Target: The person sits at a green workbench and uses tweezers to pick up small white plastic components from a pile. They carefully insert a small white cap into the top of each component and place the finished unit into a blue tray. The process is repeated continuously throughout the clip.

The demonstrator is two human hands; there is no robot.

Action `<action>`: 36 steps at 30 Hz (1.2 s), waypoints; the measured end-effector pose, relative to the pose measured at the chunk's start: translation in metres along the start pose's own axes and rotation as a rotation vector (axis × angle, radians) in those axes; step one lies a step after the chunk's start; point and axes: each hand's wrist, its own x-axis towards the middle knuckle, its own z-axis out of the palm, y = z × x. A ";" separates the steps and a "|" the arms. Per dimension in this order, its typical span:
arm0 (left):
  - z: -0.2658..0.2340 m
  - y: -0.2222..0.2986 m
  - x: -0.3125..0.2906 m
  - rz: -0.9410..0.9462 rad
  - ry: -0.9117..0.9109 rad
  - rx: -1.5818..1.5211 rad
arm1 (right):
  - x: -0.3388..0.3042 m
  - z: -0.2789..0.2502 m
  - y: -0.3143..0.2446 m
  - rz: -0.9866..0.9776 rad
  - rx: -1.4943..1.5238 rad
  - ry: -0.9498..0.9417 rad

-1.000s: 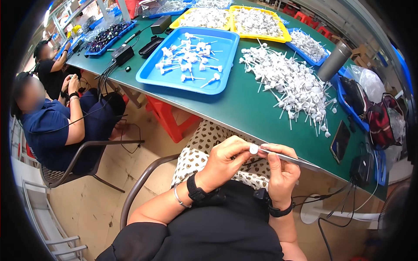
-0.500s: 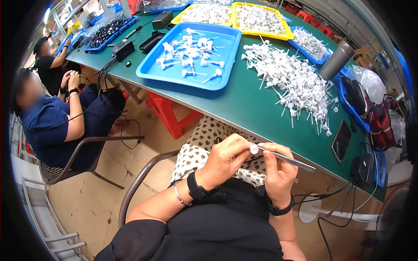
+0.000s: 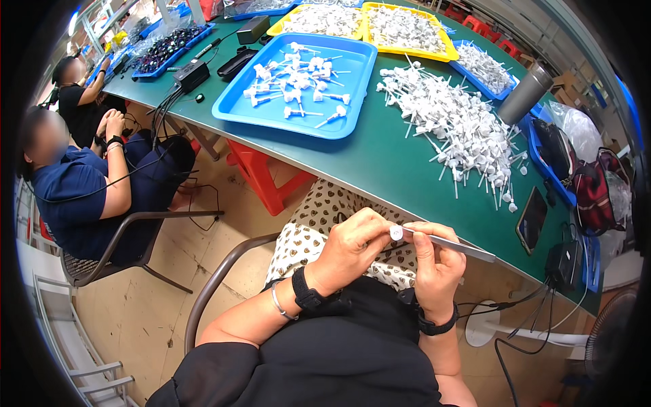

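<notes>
My left hand [image 3: 354, 245] pinches a small white plastic part [image 3: 396, 233] with a round face, held above my lap. In my right hand [image 3: 436, 261] is a slim flat grey metal tool [image 3: 468, 251], gripped between thumb and fingers. Its near end meets or nearly meets the white part; the exact contact is too small to tell. The other end sticks out to the right, past my fingers. A loose pile of white stemmed plastic parts [image 3: 454, 125] lies on the green table [image 3: 380, 166] ahead. Similar pieces lie spread in a blue tray [image 3: 291, 122].
Two yellow trays [image 3: 410, 30] full of white parts stand at the back. A grey metal flask [image 3: 525, 93], a phone [image 3: 531, 220] and a dark red bag [image 3: 600, 190] are on the right. At left a seated person [image 3: 81, 183] works; a red stool [image 3: 264, 180] stands under the table.
The metal tool has shifted slightly to the right in my right hand, its outer end reaching a little farther. My left hand and the white part stay almost in place.
</notes>
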 end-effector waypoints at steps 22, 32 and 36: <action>0.005 -0.003 -0.003 0.007 -0.037 -0.023 | 0.009 -0.017 -0.009 0.127 0.018 -0.145; 0.003 -0.004 -0.002 -0.037 -0.016 -0.098 | 0.003 -0.007 -0.004 -0.012 -0.012 -0.089; 0.003 -0.004 -0.002 -0.047 -0.028 -0.095 | 0.003 -0.007 -0.003 -0.023 -0.022 -0.103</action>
